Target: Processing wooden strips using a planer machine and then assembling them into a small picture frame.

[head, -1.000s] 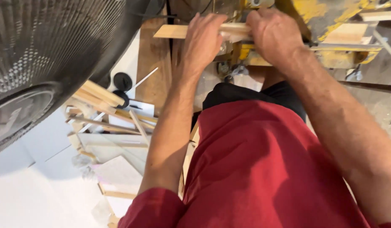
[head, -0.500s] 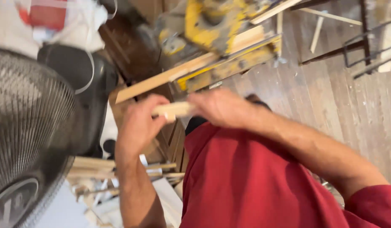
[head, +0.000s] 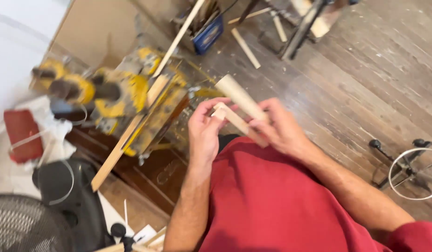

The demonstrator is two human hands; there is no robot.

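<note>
Change: half a second ago both hands gripped one pale strip close above the red shirt, with the saw at twelve o'clock; now the view has swung, the saw sits at nine o'clock of the hands, and two wooden pieces show between them.
Left hand: the left hand is curled, thumb and fingertips pinching the near end of the thin strip.
Right hand: the right hand is closed about the strip's far end and the lower end of the wider block, which juts toward eleven o'clock.
Wood: strip and block touch and lie side by side at centre frame, just above the shirt.
Saw: yellow, blurred, with a long batten lying slantwise across it.
Bin: a blue box at twelve o'clock holds upright sticks and scraps; what else lies in it cannot be told.
Floor: grey-brown boards with loose offcuts near the box.
Right edge: a wire ring on a dark stand at three o'clock.
Lower left: a mesh fan guard at eight o'clock.
</note>
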